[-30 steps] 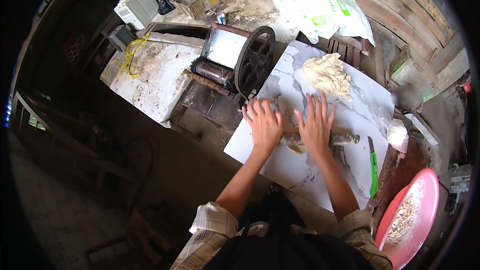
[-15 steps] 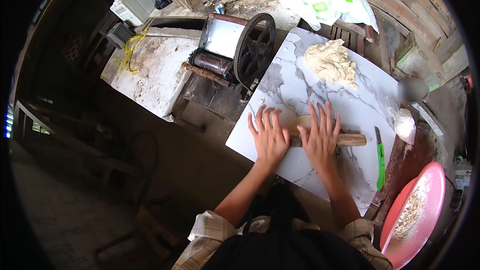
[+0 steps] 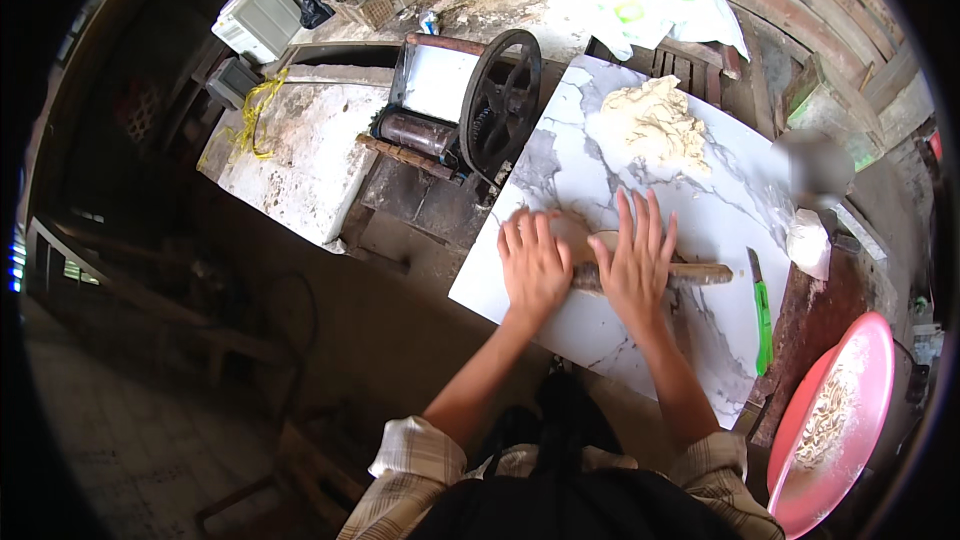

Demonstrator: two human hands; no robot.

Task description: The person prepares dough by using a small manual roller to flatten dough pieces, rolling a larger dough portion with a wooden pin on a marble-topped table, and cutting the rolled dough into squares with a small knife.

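Note:
A wooden rolling pin (image 3: 703,273) lies crosswise on the white marble-patterned board (image 3: 560,145), under both my palms. My left hand (image 3: 535,270) presses on its left part, fingers extended forward and slightly bent, the tips blurred. Over its middle lies my right hand (image 3: 637,258), fingers long and spread, thumb pointing left. Between the hands, a thin tan piece of flattened dough (image 3: 578,232) shows just beyond the pin; the rest is hidden. Farther up the board sits a large lumpy mass of pale dough (image 3: 655,125). A green-handled knife (image 3: 763,325) rests near the board's right edge.
Left of the board stands a hand-cranked roller machine with a dark wheel (image 3: 500,100). A pink basin (image 3: 870,390) holding floury strips is at lower right. A small clear bag of white powder (image 3: 808,243) lies on the right, a white-green sack (image 3: 640,2) at the back.
My left fingers have drawn closer together, and my right thumb sits farther out to the left. The rolling pin has turned slightly in place. The whole view has shifted a little.

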